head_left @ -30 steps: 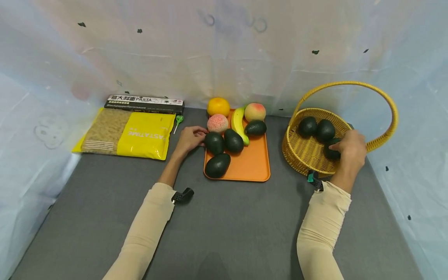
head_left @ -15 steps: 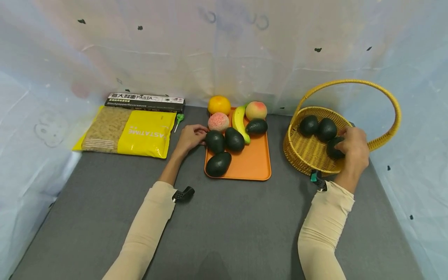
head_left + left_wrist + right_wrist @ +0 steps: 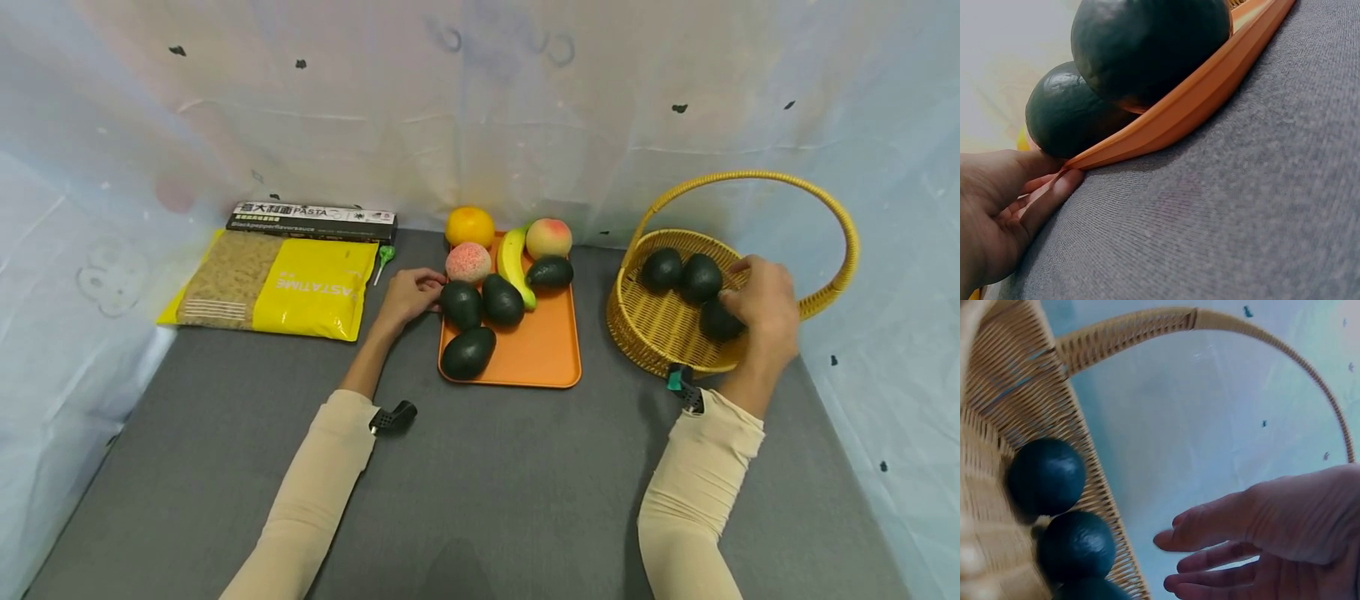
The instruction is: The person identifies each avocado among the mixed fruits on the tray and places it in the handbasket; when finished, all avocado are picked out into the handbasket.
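Observation:
My left hand [image 3: 409, 297] is at the left edge of an orange tray [image 3: 536, 358]. In the left wrist view its thumb and fingers pinch the tray's rim [image 3: 1197, 107], close beside the dark avocados [image 3: 1147, 47]. On the tray lie several avocados, a banana [image 3: 512, 265], an orange [image 3: 469, 226] and two peaches [image 3: 548, 238]. My right hand [image 3: 769, 310] is over the right side of a yellow wicker basket [image 3: 628, 335], its fingers extended and holding nothing. Below it sits an avocado [image 3: 718, 322], partly hidden by the hand; two more [image 3: 701, 277] lie behind.
The basket's tall handle [image 3: 750, 176] arches above the right hand. At the left lie a yellow pasta bag [image 3: 315, 287], a black pasta box [image 3: 311, 221] and a green lollipop [image 3: 386, 254]. A pale sheet [image 3: 510, 125] hangs behind the grey table [image 3: 510, 483].
The right hand has let go of the avocado in the basket and drawn slightly up and to the right. The left hand stays at the tray's edge.

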`<state>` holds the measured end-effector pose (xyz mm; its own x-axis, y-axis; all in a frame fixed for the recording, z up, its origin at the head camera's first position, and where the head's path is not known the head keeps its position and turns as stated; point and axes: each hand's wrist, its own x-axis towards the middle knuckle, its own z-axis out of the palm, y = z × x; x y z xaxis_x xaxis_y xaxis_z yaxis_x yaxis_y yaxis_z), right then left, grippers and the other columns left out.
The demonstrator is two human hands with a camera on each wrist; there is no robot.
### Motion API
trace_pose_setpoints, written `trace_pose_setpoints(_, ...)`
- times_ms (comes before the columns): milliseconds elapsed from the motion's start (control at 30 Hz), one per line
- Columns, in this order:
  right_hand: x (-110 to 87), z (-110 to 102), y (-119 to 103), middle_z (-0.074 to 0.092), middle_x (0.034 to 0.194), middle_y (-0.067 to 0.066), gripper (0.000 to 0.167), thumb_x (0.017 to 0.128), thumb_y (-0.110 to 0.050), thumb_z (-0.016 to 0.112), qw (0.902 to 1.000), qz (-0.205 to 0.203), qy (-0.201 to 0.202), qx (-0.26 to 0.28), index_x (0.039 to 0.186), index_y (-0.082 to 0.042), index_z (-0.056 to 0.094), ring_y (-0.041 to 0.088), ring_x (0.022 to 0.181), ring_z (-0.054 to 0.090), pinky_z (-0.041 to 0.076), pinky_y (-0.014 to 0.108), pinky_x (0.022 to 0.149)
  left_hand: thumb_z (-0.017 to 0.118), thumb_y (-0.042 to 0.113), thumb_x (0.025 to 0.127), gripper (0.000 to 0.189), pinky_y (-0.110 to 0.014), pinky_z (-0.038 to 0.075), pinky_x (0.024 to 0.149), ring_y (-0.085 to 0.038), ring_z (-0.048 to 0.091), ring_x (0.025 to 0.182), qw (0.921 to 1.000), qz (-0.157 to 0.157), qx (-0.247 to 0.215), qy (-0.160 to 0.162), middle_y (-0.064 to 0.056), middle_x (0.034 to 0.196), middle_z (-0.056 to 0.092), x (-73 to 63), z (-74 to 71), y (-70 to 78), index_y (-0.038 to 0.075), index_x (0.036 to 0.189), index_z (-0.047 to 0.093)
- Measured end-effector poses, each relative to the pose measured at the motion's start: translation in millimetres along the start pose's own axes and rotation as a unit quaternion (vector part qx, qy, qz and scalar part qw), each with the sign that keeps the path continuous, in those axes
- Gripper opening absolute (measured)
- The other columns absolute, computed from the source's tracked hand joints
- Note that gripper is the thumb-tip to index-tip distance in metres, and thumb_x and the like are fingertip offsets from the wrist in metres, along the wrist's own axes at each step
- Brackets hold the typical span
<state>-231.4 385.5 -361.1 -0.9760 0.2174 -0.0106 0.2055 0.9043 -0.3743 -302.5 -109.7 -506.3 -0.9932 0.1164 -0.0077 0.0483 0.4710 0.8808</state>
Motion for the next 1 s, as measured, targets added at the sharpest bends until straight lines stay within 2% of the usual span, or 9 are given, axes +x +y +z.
trace_pose_setpoints(167, -5.0, -11, -18, 0.058, 0.132, 0.037, 0.043, 0.103, -0.016, 0.058, 0.9986, -0.021, 0.037, 0.031, 0.140, 0.005, 0.056, 0.050, 0.117, 0.056, 0.049, 0.065, 0.092, 0.070, 0.016, 0.097, 0.024, -0.019, 0.061, 0.063, 0.001, 0.065, 0.065, 0.9999, 0.008, -0.001, 0.009, -0.021, 0.104, 0.077, 0.0, -0.2, 0.8, 0.000, 0.114, 0.076)
trace_pose_setpoints(233, -9.0, -17, -27, 0.063, 0.129, 0.031, 0.040, 0.103, -0.021, 0.057, 0.9967, -0.030, 0.061, 0.045, 0.137, 0.002, 0.059, 0.037, 0.111, 0.063, 0.053, 0.049, 0.086, 0.070, 0.016, 0.097, 0.024, -0.019, 0.061, 0.063, 0.002, 0.065, 0.065, 0.9999, 0.010, -0.001, 0.009, -0.021, 0.104, 0.077, -0.2, 0.0, 1.2, 0.000, 0.114, 0.076)
trace_pose_setpoints(300, -13.5, -23, -37, 0.067, 0.124, 0.027, 0.038, 0.103, -0.023, 0.057, 0.9914, -0.054, 0.099, 0.067, 0.132, 0.000, 0.064, 0.013, 0.099, 0.066, 0.051, 0.027, 0.081, 0.069, 0.017, 0.097, 0.025, -0.019, 0.061, 0.063, 0.002, 0.065, 0.065, 0.9999, 0.010, -0.003, 0.005, -0.021, 0.104, 0.077, 0.0, 1.0, 1.1, 0.000, 0.115, 0.075)
trace_pose_setpoints(400, -19.5, -27, -54, 0.072, 0.115, 0.020, 0.032, 0.102, -0.022, 0.060, 0.9719, -0.125, 0.165, 0.113, 0.124, -0.002, 0.070, -0.015, 0.085, 0.054, 0.041, 0.005, 0.076, 0.069, 0.017, 0.097, 0.024, -0.018, 0.060, 0.063, 0.001, 0.065, 0.064, 0.9999, 0.009, -0.004, 0.004, -0.021, 0.103, 0.077, -0.5, 1.6, 1.0, 0.001, 0.114, 0.076)
trace_pose_setpoints(467, -21.1, -25, -65, 0.073, 0.108, 0.017, 0.026, 0.100, -0.017, 0.065, 0.9495, -0.189, 0.201, 0.149, 0.118, -0.001, 0.074, -0.022, 0.082, 0.051, 0.041, 0.001, 0.076, 0.070, 0.018, 0.097, 0.025, -0.018, 0.060, 0.063, 0.001, 0.066, 0.065, 1.0000, 0.008, -0.004, 0.000, -0.020, 0.103, 0.077, -0.9, 1.9, 0.3, 0.001, 0.114, 0.076)
trace_pose_setpoints(633, -18.4, -14, -91, 0.075, 0.099, 0.018, 0.014, 0.097, -0.004, 0.070, 0.8944, -0.332, 0.224, 0.199, 0.106, 0.004, 0.076, -0.019, 0.088, 0.059, 0.048, 0.002, 0.081, 0.070, 0.020, 0.097, 0.026, -0.018, 0.061, 0.064, 0.000, 0.066, 0.069, 0.9999, 0.009, -0.002, -0.011, -0.020, 0.102, 0.077, -2.7, 0.4, 0.3, 0.002, 0.116, 0.076)
trace_pose_setpoints(700, -16.5, -8, -101, 0.075, 0.101, 0.019, 0.013, 0.096, -0.002, 0.070, 0.8831, -0.365, 0.210, 0.207, 0.106, 0.005, 0.076, -0.015, 0.092, 0.063, 0.050, 0.003, 0.085, 0.070, 0.019, 0.097, 0.026, -0.018, 0.061, 0.064, -0.001, 0.066, 0.069, 0.9999, 0.010, 0.000, -0.007, -0.020, 0.101, 0.077, -3.8, -1.3, 0.1, 0.002, 0.115, 0.076)
trace_pose_setpoints(833, -12.9, 5, -117, 0.073, 0.106, 0.019, 0.015, 0.097, -0.001, 0.069, 0.8844, -0.391, 0.159, 0.199, 0.111, 0.005, 0.073, 0.011, 0.098, 0.072, 0.055, 0.009, 0.088, 0.070, 0.018, 0.097, 0.024, -0.018, 0.061, 0.063, 0.000, 0.066, 0.067, 1.0000, 0.008, 0.001, 0.000, -0.020, 0.101, 0.077, -4.5, -3.1, -0.7, 0.002, 0.115, 0.076)
trace_pose_setpoints(1000, -6.3, 21, -129, 0.069, 0.116, 0.021, 0.022, 0.097, 0.001, 0.068, 0.8982, -0.394, 0.099, 0.168, 0.119, 0.004, 0.069, 0.036, 0.107, 0.071, 0.062, 0.038, 0.094, 0.068, 0.016, 0.097, 0.025, -0.018, 0.061, 0.063, 0.002, 0.065, 0.066, 0.9999, 0.007, -0.010, -0.004, -0.021, 0.103, 0.077, -3.8, -1.2, 0.8, 0.001, 0.115, 0.075)
